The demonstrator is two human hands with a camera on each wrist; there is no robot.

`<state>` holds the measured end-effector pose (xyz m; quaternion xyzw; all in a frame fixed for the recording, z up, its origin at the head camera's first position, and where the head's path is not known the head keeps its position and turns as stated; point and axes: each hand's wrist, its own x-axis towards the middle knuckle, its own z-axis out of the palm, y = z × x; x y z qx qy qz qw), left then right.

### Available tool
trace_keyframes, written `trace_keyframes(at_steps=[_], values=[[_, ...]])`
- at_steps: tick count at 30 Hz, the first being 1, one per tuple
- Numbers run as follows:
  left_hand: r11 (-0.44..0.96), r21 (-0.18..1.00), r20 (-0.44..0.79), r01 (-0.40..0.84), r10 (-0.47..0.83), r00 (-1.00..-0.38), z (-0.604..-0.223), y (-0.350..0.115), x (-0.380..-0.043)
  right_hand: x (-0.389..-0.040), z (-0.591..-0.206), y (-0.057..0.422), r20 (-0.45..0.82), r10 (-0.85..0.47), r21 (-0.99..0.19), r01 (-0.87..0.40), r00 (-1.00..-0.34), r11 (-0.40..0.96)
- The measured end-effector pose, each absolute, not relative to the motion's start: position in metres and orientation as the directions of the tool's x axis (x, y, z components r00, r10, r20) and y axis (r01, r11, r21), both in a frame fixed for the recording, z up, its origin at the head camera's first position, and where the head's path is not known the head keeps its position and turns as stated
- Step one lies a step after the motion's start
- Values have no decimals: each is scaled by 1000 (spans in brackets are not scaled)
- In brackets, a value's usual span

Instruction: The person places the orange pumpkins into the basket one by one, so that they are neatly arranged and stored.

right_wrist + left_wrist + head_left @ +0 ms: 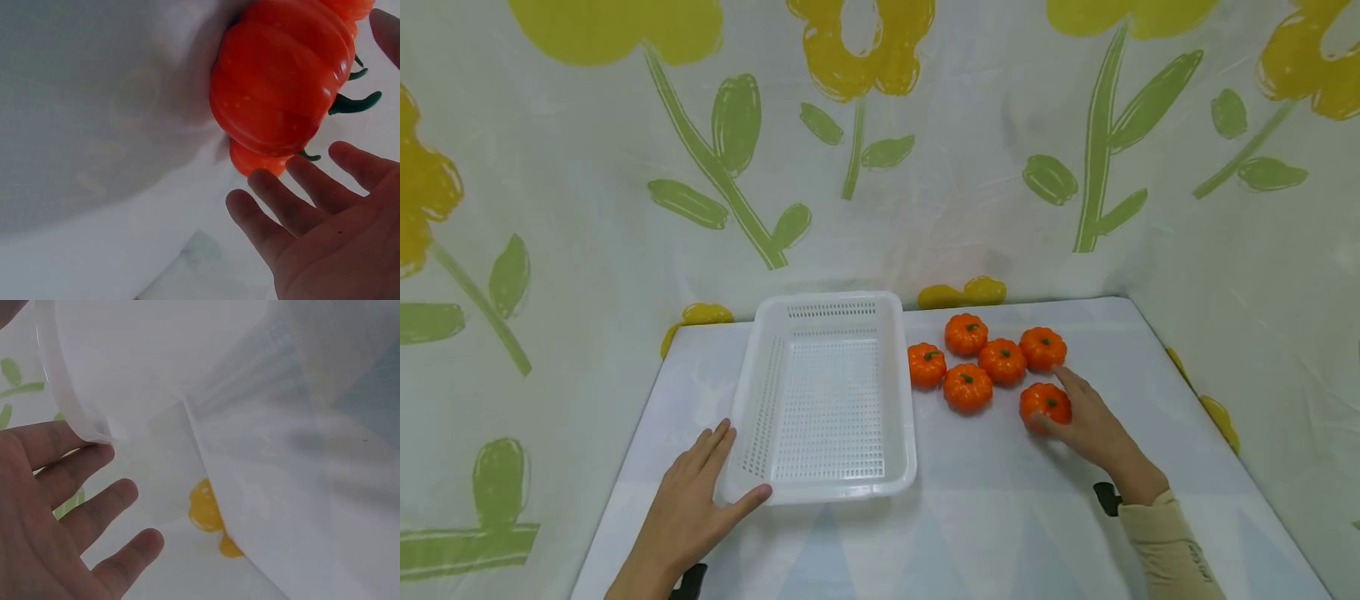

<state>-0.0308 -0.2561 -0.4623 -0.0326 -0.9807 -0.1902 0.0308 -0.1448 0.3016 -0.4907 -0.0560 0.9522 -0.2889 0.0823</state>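
A white plastic basket (831, 400) with perforated floor and walls stands on the table. At its near left corner is my left hand (688, 492), thumb and fingers spread beside the rim; in the left wrist view a fingertip meets the basket's edge (69, 419). My right hand (1093, 429) reaches around the nearest small orange pumpkin (1045, 407), thumb on the near side and fingers on the far right. The right wrist view shows that pumpkin (278, 75) large, with my straight, spread fingers (294, 203) next to it.
Several more orange pumpkins with green stems, among them one in the middle (1002, 362), sit grouped right of the basket. A white table (970, 517) with pale blue triangles lies underneath. Flower-printed cloth (955, 167) hangs behind and at both sides.
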Motion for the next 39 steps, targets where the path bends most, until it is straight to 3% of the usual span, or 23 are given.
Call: trace_keyframes(at_steps=[8, 21, 34, 39], values=[[930, 342, 104, 135, 106, -989, -460, -260, -32, -144, -494, 297, -71, -186, -532, -121, -980, 838], [930, 338, 80, 148, 128, -988, -457, -261, -35, -137, -492, 297, -153, -108, -477, -22, -982, 879], [934, 339, 38, 113, 107, -994, -454, -258, -36, -141, -495, 299, -113, -107, -499, -36, -988, 866], [932, 346, 37, 108, 101, -994, -455, -257, -36, -144, -491, 294, -42, -115, -499, -79, -992, 863]])
